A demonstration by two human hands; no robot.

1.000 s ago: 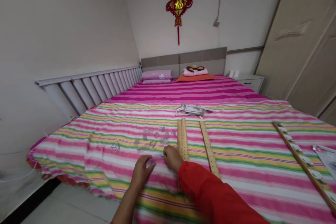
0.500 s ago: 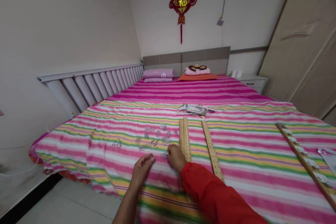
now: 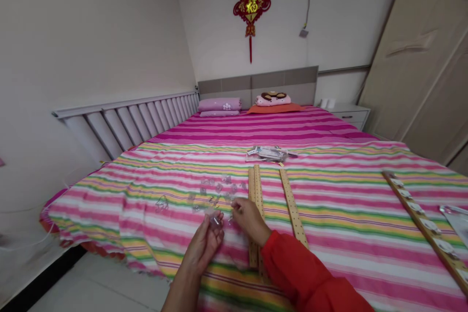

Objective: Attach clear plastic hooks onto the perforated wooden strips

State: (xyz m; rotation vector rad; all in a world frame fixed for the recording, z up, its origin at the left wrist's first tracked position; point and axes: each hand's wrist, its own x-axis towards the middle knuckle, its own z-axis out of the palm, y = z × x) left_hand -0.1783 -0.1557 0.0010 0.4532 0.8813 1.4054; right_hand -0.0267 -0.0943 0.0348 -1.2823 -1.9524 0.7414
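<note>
My left hand (image 3: 205, 243) is palm up above the striped bedspread, its fingers curled round a small clear plastic bag (image 3: 215, 221) with a shiny bit in it. Close by on the right, my right hand (image 3: 249, 217), in a red sleeve, has its fingertips pinched together. A thin pale sliver shows just below them; whether they hold it I cannot tell. Several more small clear bags (image 3: 218, 187) lie scattered beyond my hands. Perforated wooden strips (image 3: 258, 190) lie partly under my right hand and forearm, and another perforated strip (image 3: 290, 202) lies to the right.
A plastic-wrapped bundle (image 3: 269, 153) lies past the strips. On the left is a thin clear piece (image 3: 162, 203). A brown rail with white discs (image 3: 417, 219) and a clear packet (image 3: 455, 222) lie at the right. A white radiator (image 3: 127, 124) lines the left side.
My left hand has turned palm up and moved slightly right, and the small clear bag now shows in it. My right hand has shifted slightly right, still pinched.
</note>
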